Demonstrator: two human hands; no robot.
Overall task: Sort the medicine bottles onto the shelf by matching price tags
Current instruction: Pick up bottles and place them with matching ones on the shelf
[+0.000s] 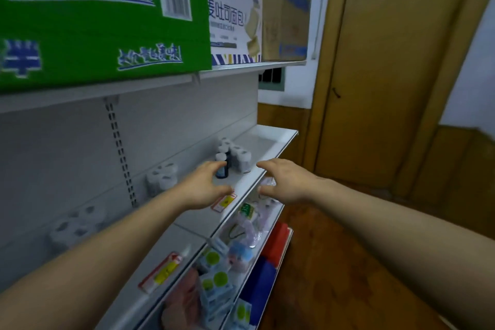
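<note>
- Overhead, a green carton (101, 16) crowds the top tier — white bottles (238, 155) cluster beside a dark bottle (222, 167) on the middle shelf (249, 182).
- Left hand (206, 187) fingers curl against the dark bottle; grip unclear.
- Right hand (286, 182) hovers spread, empty.

Head view, down along near shelf (257, 187)
</note>
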